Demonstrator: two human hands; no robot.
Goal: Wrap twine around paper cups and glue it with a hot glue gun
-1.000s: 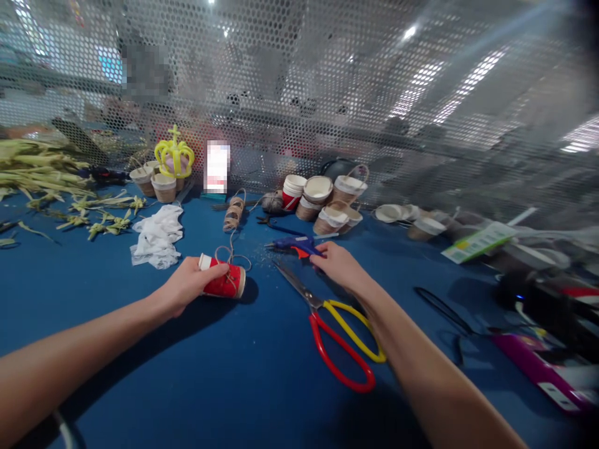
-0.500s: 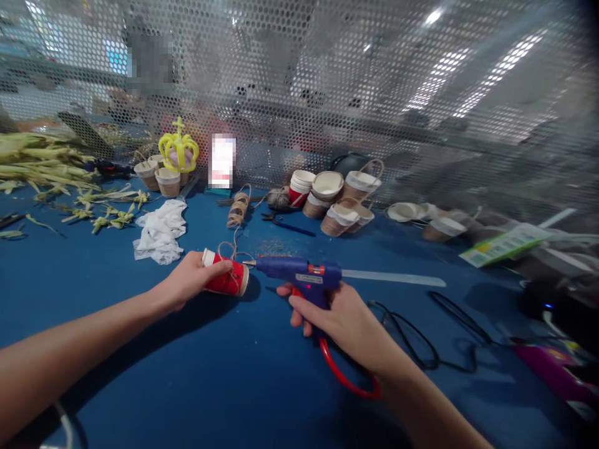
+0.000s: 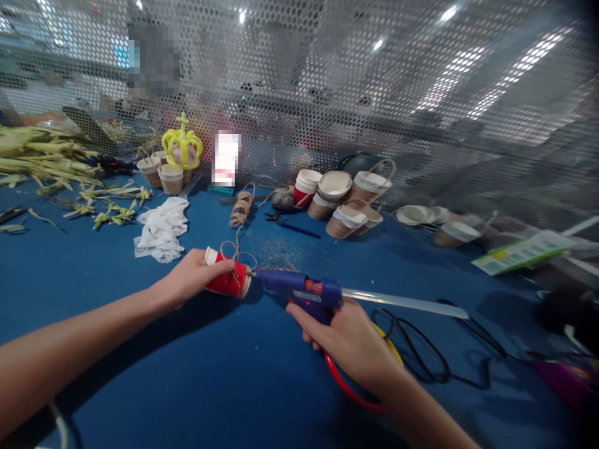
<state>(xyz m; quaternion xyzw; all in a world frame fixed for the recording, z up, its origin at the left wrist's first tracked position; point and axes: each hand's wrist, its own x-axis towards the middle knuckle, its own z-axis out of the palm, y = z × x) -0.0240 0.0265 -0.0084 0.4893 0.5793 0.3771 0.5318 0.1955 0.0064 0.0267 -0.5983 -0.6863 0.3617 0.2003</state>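
My left hand [image 3: 199,274] is closed around a red paper cup [image 3: 238,280] with a white rim, lying on its side just over the blue table. A loop of twine [image 3: 238,246] runs from the cup toward a wound bundle of twine [image 3: 241,209] behind it. In my right hand [image 3: 349,340] is a blue hot glue gun [image 3: 299,288], gripped by its handle. Its metal nozzle points left and meets the cup near its right end; whether it touches I cannot tell. A long clear glue stick [image 3: 407,302] sticks out of the gun's back.
Several twine-wrapped cups [image 3: 346,218] stand at the back, near pliers [image 3: 294,226] and a grey twine ball [image 3: 283,198]. A crumpled white cloth [image 3: 161,229], a yellow crown [image 3: 182,146] and dried husks [image 3: 37,153] lie left. A black cable [image 3: 430,355] coils right. A perforated metal screen [image 3: 290,81] rises behind.
The glue gun has tilted, its back end and glue stick lower and its nozzle now closer over the cup's end. The view has shifted slightly. My left hand keeps its hold on the cup.
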